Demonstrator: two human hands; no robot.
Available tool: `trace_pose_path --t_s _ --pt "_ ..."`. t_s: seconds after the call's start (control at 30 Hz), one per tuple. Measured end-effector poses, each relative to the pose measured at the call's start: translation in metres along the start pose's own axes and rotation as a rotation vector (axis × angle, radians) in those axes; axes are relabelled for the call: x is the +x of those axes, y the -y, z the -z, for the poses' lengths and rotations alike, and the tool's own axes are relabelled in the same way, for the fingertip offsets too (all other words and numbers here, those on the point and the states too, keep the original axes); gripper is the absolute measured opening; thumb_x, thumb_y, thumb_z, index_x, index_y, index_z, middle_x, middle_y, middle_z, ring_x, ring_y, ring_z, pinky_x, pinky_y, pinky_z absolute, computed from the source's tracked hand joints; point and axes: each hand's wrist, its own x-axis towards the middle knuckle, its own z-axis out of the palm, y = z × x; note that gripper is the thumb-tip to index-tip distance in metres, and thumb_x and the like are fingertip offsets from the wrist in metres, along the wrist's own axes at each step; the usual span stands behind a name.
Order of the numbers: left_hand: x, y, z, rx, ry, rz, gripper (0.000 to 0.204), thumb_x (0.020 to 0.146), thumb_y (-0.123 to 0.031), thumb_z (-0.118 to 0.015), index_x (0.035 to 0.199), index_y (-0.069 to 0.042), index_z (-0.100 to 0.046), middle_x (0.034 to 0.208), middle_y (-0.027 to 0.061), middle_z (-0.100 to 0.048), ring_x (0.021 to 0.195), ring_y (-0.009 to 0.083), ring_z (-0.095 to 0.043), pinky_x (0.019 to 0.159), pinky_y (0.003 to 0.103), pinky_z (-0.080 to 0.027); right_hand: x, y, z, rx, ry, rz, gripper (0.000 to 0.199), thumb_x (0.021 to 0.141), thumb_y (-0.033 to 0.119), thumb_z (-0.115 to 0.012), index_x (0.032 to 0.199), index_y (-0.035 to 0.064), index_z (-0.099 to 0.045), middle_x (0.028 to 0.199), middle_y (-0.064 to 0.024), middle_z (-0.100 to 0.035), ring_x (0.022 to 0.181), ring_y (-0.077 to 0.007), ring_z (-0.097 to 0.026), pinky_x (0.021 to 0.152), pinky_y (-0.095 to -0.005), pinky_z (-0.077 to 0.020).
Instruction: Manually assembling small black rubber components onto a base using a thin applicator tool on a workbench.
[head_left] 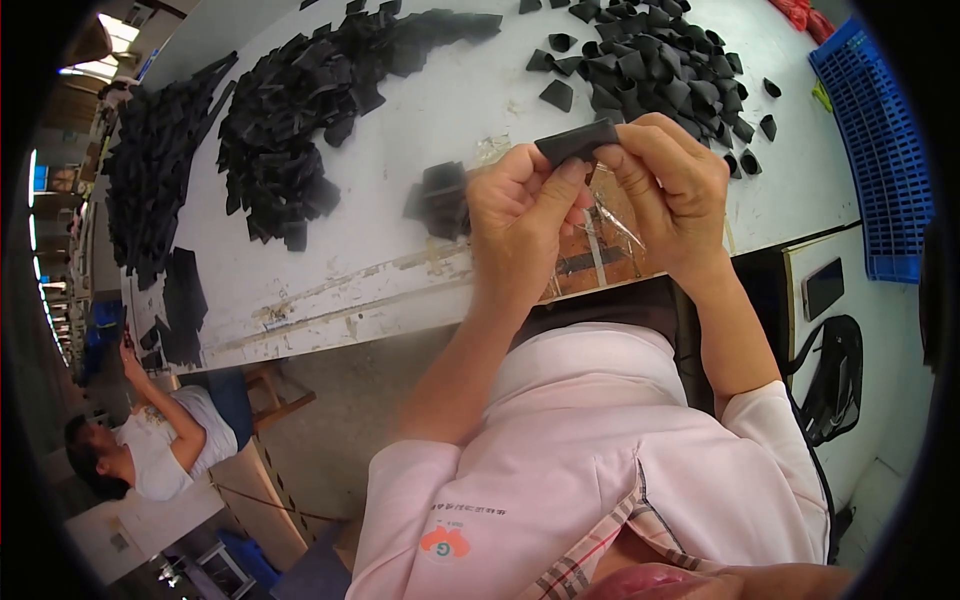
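Note:
A small black piece of sheet material (574, 144), its surface smooth and bent over, is stretched between my two hands above the table's near edge. My left hand (515, 215) pinches its left end between thumb and fingers. At the other end, my right hand (682, 190) grips it with thumb and forefinger. Below them a brown board (580, 270) lies at the edge, with a thin shiny object (620, 226) over it, too partly hidden to name. Close to my left hand is a short stack of flat black pieces (438, 196).
Curled black pieces (665, 75) are heaped at the back right, flat ones (285, 120) at the left. A blue plastic crate (875, 150) stands far right, above a phone (824, 290) and a black bag (838, 380). Another person (165, 440) sits at lower left.

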Motion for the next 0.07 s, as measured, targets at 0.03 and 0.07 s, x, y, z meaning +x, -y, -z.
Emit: trace_pose_path --t_s 0.03,0.07 --pt "-0.0021 0.001 0.0029 0.04 -0.032 -0.009 0.012 0.083 -0.01 -0.056 0.079 0.001 -0.055 0.062 0.003 -0.056 0.052 0.0043 -0.048 0.046 0.016 -0.037 0.0047 -0.0023 0.0004 0.062 0.008 -0.007 0.005 0.075 0.003 -0.06 0.08 0.0009 -0.06 0.057 -0.0068 -0.047 0.046 -0.0161 -0.044 0.044 -0.0254 -0.0351" --pt "-0.0038 0.0048 0.0071 0.148 -0.1 -0.075 0.011 0.083 -0.01 -0.057 0.08 0.0 -0.055 0.062 0.0032 -0.056 0.051 0.0053 -0.048 0.046 0.016 -0.038 0.0081 -0.0032 0.005 0.258 0.047 -0.151 0.005 0.079 0.004 -0.057 0.081 0.0015 -0.06 0.062 -0.0029 -0.054 0.048 -0.0141 -0.046 0.044 -0.024 -0.0359"
